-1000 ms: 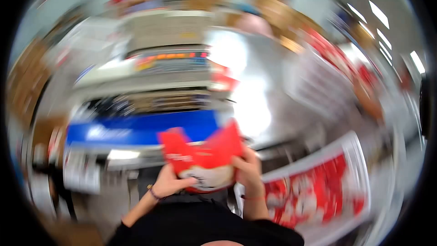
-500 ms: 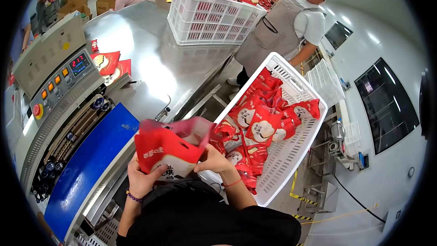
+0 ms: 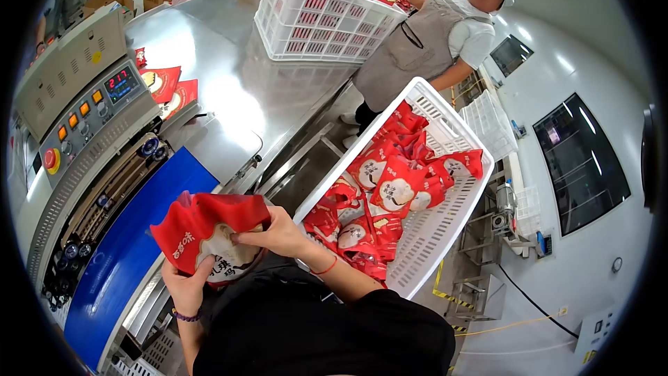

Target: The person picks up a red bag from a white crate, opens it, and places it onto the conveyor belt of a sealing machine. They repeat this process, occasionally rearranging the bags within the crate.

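Observation:
A red and white food pouch (image 3: 221, 240) is held between my two hands, in front of my body and over the near edge of the blue conveyor belt (image 3: 132, 254). My left hand (image 3: 184, 291) grips its lower left edge, thumb on the front face. The pouch's right side is pinched by my right hand (image 3: 278, 233), with the thumb on the printed front and the other fingers mostly hidden behind. The pouch's top edge is wavy and leans toward the belt. To my right, a white crate (image 3: 445, 254) holds several similar filled pouches (image 3: 396, 191).
Left of the belt stands a sealing machine with a control panel (image 3: 94, 108). Flat pouches (image 3: 177, 97) lie on the steel table (image 3: 229, 49). A second white crate (image 3: 323, 31) of red pouches is at the back. A co-worker in a grey apron (image 3: 410, 45) stands beyond the crates.
Both hands and the pouch have moved left toward the belt. The pouch's mouth, spread wide before, now looks narrower, and my right hand has shifted onto its front face.

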The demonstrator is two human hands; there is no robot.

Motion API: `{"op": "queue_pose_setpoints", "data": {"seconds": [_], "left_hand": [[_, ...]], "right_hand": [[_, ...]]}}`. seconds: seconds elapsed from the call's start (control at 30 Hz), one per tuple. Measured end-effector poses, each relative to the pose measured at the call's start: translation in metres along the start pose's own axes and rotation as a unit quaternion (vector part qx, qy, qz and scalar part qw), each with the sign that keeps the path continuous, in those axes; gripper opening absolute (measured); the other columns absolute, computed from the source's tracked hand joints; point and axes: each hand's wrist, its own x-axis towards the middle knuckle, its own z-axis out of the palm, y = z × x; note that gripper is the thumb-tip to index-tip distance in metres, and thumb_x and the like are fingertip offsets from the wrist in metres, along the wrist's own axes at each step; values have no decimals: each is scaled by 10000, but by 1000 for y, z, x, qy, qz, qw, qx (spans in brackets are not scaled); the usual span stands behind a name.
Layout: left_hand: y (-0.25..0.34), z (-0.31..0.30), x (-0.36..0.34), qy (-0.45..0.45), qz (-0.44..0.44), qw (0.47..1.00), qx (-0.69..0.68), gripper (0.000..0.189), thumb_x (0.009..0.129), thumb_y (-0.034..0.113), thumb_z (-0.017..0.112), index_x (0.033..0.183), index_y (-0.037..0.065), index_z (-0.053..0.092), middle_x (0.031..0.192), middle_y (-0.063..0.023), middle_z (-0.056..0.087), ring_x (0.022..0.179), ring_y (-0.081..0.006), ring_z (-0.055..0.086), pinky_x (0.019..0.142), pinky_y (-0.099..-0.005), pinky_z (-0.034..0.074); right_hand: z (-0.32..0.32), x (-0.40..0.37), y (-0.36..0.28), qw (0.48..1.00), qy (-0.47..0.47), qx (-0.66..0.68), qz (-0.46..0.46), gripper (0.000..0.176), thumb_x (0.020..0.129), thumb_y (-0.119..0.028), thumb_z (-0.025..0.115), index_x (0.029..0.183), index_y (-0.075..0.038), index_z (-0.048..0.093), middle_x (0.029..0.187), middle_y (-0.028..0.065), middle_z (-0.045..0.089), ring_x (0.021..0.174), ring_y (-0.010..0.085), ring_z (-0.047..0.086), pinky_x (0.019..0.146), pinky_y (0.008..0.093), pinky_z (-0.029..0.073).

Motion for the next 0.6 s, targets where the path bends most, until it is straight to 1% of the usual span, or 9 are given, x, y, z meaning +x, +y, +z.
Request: {"op": "queue_pose_setpoints", "data": {"seconds": [0.03,0.1,0.17,0.33,0.4,0.43,0.5,0.53,0.6], "left_hand": [[0,-2,-1,0,-1,1000,0,329,733,-17,758,1039,-17,635,968,-37,665,850,-113,612,784,-268,486],[-1,-8,1,-40,6,999,31,343,746,-6,748,1070,-10,633,1007,-50,671,900,-122,622,812,-272,486],[2,-7,5,-43,5,999,29,325,745,-1,749,1052,-10,641,994,-48,673,891,-118,621,806,-271,486],[-2,2,9,-42,-4,999,33,298,736,7,754,1017,-10,656,970,-44,678,868,-110,619,784,-266,487],[2,13,12,-48,-3,999,0,286,753,31,758,1017,-7,654,956,-36,676,848,-106,615,768,-262,488],[5,18,13,-44,-1,999,1,286,753,31,758,1017,-7,654,956,-36,676,848,-106,615,768,-262,488],[12,25,13,-68,-19,997,18,274,775,29,747,1024,-10,640,967,-31,664,849,-92,592,758,-252,474],[12,27,15,-53,-17,998,23,274,775,29,747,1024,-10,640,967,-31,664,849,-92,592,758,-252,474],[11,33,19,-56,-6,998,41,224,814,51,726,1014,-10,646,941,-27,666,843,-83,586,737,-245,471]], "right_hand": [[0,0,0,1000,-6,3,-2,337,794,-71,752,1105,4,647,1023,17,671,930,67,579,830,254,479],[0,-2,-2,1000,-4,-3,8,332,795,-74,752,1100,7,648,1023,16,671,928,68,579,829,254,478],[-2,-1,-1,1000,1,-11,16,327,796,-76,752,1095,9,649,1022,14,671,926,68,579,827,253,478],[-12,-1,3,999,16,-29,1,322,786,-95,763,1073,8,660,997,12,678,899,69,584,816,251,481],[-22,0,7,999,23,-44,-2,319,780,-94,766,1067,2,664,990,9,680,895,69,585,812,248,481],[-27,-1,8,998,28,-56,-1,316,774,-93,769,1060,-3,669,984,7,682,891,68,587,808,246,482],[-34,-2,9,998,26,-50,1,315,770,-86,770,1058,-6,670,977,5,683,884,67,588,803,243,482],[-38,-2,9,998,32,-45,2,314,765,-80,770,1055,-10,672,970,3,684,877,67,589,798,240,481],[-43,-2,10,999,20,-33,5,313,769,-78,771,1056,-6,669,966,5,683,868,71,592,789,240,483]]}}
